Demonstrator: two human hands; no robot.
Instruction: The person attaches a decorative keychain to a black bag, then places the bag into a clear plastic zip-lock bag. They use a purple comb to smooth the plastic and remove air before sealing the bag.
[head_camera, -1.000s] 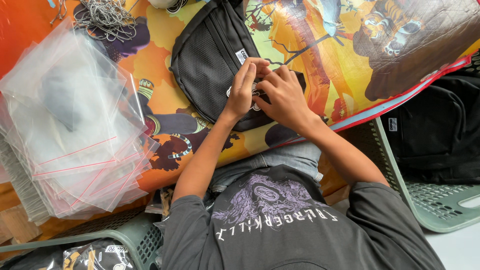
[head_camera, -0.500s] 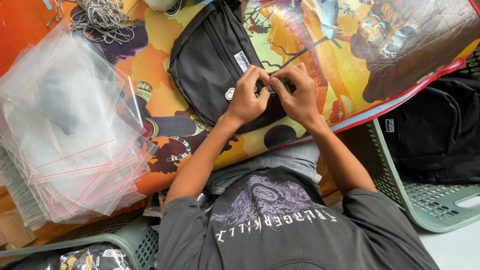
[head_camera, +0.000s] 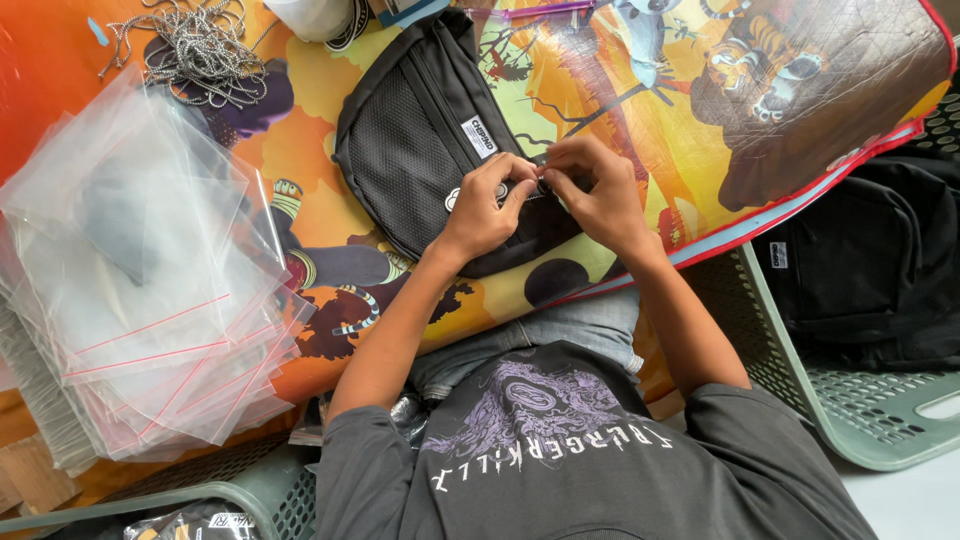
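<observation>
Left hand (head_camera: 483, 212) resting on the near edge of a black waist bag (head_camera: 430, 150), fingers curled, thumb and forefinger pinched on something small at the bag's zip line; too small to tell what. Right hand (head_camera: 598, 195) just beside it, fingertips meeting the left's at the same spot, grip likewise closed in a pinch on the bag's edge. Both hands touching each other and the bag.

Bag lying flat on a brightly printed cartoon sheet (head_camera: 620, 80) spread over the worktop, mesh front panel facing up, a small white label near its middle, a round white tag just beside the left thumb. Bag angled, its upper end toward the top of the view, lower end under the hands.

To the left of the bag, well apart, a thick stack of clear zip bags (head_camera: 140, 290) with red seal strips, fanned out loosely. Above that stack, a tangle of grey cord (head_camera: 195, 45) on the sheet. At the right, a pale green plastic basket (head_camera: 870, 400) holding more black bags (head_camera: 870, 260). At the lower left, the rim of a second green basket (head_camera: 230, 490). Grey printed shirt and denim lap visible below the forearms.
</observation>
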